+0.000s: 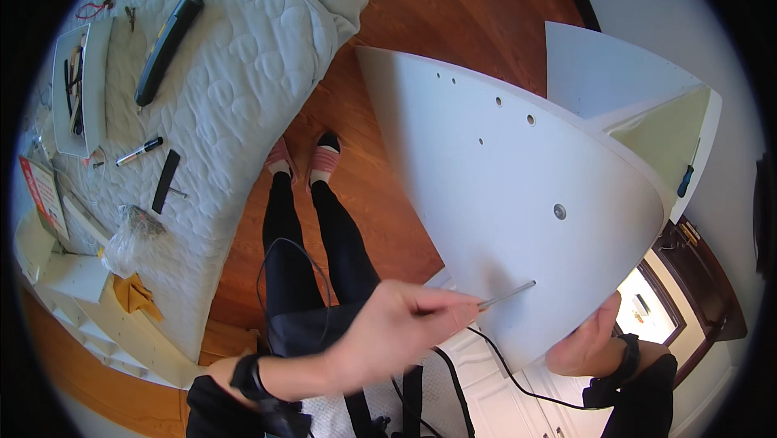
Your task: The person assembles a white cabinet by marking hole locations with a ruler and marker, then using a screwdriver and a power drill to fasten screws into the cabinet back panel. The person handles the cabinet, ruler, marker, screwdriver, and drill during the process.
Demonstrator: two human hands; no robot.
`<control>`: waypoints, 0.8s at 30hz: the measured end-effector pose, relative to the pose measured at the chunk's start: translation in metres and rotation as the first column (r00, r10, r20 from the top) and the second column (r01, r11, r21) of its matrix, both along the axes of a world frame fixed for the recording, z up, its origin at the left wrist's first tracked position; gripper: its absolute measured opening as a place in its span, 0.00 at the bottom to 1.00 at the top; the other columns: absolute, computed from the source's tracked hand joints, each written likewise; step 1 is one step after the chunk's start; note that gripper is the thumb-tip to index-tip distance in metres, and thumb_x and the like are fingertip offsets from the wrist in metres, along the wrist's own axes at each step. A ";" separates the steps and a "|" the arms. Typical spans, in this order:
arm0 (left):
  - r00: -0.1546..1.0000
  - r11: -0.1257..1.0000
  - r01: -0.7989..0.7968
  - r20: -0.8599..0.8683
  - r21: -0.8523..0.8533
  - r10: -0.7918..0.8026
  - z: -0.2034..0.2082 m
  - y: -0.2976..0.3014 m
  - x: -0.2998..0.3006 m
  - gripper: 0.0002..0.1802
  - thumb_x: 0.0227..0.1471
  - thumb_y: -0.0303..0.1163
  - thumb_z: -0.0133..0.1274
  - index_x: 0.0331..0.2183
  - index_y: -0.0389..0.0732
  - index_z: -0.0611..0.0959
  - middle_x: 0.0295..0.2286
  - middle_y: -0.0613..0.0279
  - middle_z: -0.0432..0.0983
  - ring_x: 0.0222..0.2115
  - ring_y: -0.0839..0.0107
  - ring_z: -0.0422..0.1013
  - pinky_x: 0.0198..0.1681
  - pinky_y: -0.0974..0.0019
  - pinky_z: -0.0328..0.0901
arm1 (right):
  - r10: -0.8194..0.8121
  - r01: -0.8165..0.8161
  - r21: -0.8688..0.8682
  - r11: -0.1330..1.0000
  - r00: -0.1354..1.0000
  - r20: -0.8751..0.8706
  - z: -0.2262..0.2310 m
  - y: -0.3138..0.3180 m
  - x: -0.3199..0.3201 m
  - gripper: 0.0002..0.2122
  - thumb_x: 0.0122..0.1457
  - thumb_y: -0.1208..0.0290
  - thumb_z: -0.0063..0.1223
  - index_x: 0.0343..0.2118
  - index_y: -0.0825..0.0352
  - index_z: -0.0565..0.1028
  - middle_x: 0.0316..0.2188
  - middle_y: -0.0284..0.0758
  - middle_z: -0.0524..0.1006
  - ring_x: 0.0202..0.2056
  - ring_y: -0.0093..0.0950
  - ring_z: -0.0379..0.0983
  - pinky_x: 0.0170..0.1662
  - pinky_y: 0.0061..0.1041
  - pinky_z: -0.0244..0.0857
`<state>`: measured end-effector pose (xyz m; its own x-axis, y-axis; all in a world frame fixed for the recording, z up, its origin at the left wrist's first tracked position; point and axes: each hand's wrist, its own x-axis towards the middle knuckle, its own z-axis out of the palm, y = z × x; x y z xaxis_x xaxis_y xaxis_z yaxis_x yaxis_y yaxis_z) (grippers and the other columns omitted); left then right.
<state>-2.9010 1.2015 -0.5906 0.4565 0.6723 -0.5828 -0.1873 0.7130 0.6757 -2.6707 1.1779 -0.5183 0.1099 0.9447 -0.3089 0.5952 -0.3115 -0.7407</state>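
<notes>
Left hand pinching slim metal rod, rod tip at face of white panel on right side, right hand against panel's near edge, its full grip hidden, quilted mattress on left side

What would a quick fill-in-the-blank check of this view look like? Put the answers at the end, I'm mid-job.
1. The left hand pinches a slim rod, while the other hand, the ____ one, is at the edge of the broad panel.
2. The broad panel is coloured ____.
3. The flat strip near the marker is coloured ____.
4. In the picture, the open tray lies to the ____ of the long dark tool.

Missing words: right; white; black; left.
</notes>
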 end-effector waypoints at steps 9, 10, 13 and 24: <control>0.905 0.638 0.298 -0.422 0.710 0.047 0.007 -0.003 -0.013 0.16 0.41 0.25 0.60 0.37 0.35 0.86 0.13 0.67 0.61 0.11 0.79 0.59 0.13 0.78 0.53 | 0.119 -0.124 0.021 0.992 0.979 0.165 0.007 -0.006 0.002 0.16 0.64 0.72 0.28 0.47 0.78 0.64 0.52 0.51 0.68 0.49 0.34 0.67 0.54 0.33 0.57; 0.889 0.566 0.325 -0.449 0.757 0.091 0.007 -0.001 -0.012 0.16 0.41 0.25 0.60 0.37 0.35 0.86 0.13 0.67 0.60 0.11 0.80 0.59 0.13 0.78 0.53 | 0.104 -0.107 0.011 0.994 0.983 0.153 0.007 -0.007 0.002 0.16 0.64 0.72 0.28 0.47 0.78 0.64 0.52 0.51 0.67 0.49 0.34 0.67 0.55 0.33 0.57; 0.975 0.886 0.072 -0.218 0.458 0.033 0.008 0.011 -0.009 0.14 0.47 0.26 0.59 0.38 0.34 0.86 0.13 0.68 0.61 0.11 0.81 0.58 0.13 0.80 0.52 | 0.107 -0.109 0.008 0.994 0.986 0.129 0.007 -0.007 0.003 0.16 0.64 0.72 0.28 0.48 0.78 0.64 0.54 0.52 0.66 0.50 0.34 0.67 0.55 0.32 0.57; 0.985 0.936 0.050 -0.171 0.347 0.011 -0.002 -0.007 -0.002 0.13 0.49 0.25 0.57 0.39 0.34 0.86 0.13 0.67 0.64 0.12 0.80 0.59 0.14 0.80 0.52 | 0.014 -0.011 0.077 0.997 0.999 -0.042 -0.002 0.003 -0.005 0.16 0.66 0.77 0.26 0.48 0.80 0.65 0.44 0.42 0.68 0.41 0.26 0.68 0.43 0.21 0.63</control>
